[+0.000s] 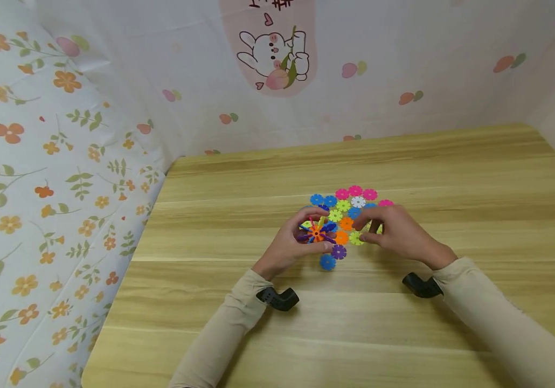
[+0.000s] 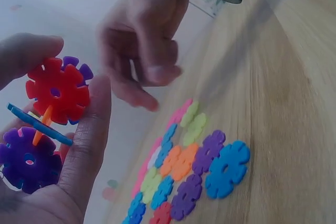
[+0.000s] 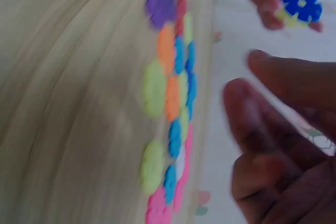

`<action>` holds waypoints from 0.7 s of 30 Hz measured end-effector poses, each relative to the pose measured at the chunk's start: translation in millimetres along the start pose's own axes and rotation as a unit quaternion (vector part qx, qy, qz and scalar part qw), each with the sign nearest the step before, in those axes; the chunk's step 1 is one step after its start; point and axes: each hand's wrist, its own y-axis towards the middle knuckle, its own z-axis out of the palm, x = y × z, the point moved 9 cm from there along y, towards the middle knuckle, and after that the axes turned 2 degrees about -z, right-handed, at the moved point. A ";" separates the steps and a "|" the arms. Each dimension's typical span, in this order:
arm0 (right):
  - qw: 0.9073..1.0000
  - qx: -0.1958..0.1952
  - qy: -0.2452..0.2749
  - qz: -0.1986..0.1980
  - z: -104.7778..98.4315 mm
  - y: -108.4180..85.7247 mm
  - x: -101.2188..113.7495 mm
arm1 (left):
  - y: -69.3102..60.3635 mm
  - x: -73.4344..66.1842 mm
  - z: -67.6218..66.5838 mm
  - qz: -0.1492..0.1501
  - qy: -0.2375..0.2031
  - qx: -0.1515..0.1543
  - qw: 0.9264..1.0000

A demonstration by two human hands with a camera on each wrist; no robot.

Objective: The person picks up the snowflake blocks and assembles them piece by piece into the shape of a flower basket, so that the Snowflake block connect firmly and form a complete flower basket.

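My left hand [image 1: 285,241] grips a cluster of interlocked plastic snowflake discs [image 1: 316,233], raised above the table. In the left wrist view the cluster shows a red disc [image 2: 65,103], a purple disc [image 2: 44,174] and a blue disc seen edge-on, with thumb and fingers around them. My right hand [image 1: 403,233] hovers over the right side of the loose discs, its fingers loosely bent. Its thumb and fingertips stand apart in the right wrist view, with nothing between them. Beneath both hands lie loose discs, among them an orange one [image 1: 341,238] and a yellow-green one [image 1: 356,238].
Several more flat discs in pink [image 1: 355,191], white [image 1: 358,202], blue [image 1: 327,262] and purple [image 1: 338,251] lie close together on the wooden table [image 1: 238,215]. A printed curtain [image 1: 185,70] hangs behind the table's far edge, and a floral sheet [image 1: 54,188] is on the left.
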 end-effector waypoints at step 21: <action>0.987 0.056 -0.152 -0.014 29.5 7.3 -12.8 | 1.5 4.3 5.7 -0.004 0.004 0.021 1.000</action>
